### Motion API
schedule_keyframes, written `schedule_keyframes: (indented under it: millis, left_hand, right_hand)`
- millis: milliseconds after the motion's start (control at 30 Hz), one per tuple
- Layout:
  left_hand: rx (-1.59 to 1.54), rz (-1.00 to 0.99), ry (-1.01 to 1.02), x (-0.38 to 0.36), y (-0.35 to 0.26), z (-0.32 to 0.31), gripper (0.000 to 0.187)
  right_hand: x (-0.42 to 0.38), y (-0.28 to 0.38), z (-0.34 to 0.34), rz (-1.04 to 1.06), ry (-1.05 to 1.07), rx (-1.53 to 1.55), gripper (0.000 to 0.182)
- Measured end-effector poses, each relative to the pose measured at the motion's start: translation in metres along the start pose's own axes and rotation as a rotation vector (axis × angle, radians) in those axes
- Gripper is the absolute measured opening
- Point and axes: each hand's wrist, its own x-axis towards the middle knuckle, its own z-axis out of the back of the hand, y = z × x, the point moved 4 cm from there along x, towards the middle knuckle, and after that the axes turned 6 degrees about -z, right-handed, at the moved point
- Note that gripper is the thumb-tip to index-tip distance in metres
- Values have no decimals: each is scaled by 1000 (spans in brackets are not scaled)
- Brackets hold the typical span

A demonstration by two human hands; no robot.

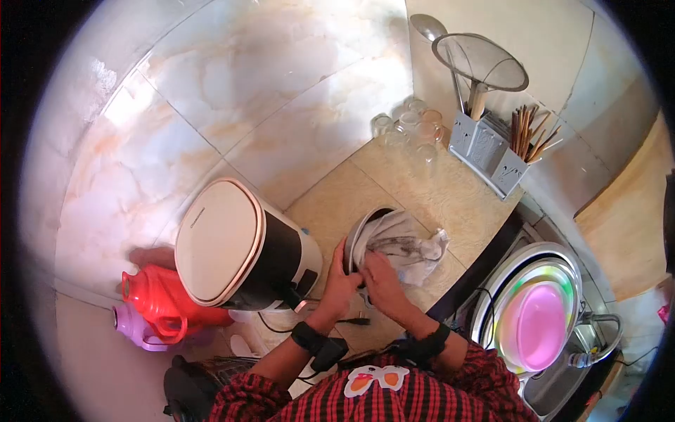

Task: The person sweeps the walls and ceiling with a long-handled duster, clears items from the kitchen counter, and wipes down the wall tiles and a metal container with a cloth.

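Observation:
A round metal pot (357, 238) stands tilted on the tiled counter in front of me, with a grey-white stained cloth (401, 246) over its opening and hanging out to the right. My left hand (340, 285) is wrapped round the near left side of the pot. At the near edge of the pot, my right hand (383, 281) is closed on the cloth, its fingertips partly hidden. Dark bands with small devices are on both wrists.
To the left are a rice cooker (218, 243), a red thermos (162, 302) and a purple one (133, 327). Glass jars (415, 126) and a utensil rack (485, 148) stand behind. A pink basin (536, 327) lies in stacked basins by the sink (562, 383) at right.

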Motion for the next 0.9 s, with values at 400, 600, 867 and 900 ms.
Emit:
schedule_keyframes:
  millis: [400, 600, 867, 900]
  left_hand:
    - [206, -118, 7, -14, 2, -11, 80]
    - [292, -138, -75, -3, 14, 9, 77]
    - [497, -253, -7, -11, -3, -10, 79]
    - [432, -235, -4, -11, -4, -11, 79]
  right_hand:
    - [43, -37, -6, -60, 141, -545, 23]
    - [11, -6, -16, -153, 404, -288, 30]
    - [28, -29, -18, -11, -72, -355, 33]
    - [33, -36, -18, -109, -18, -352, 31]
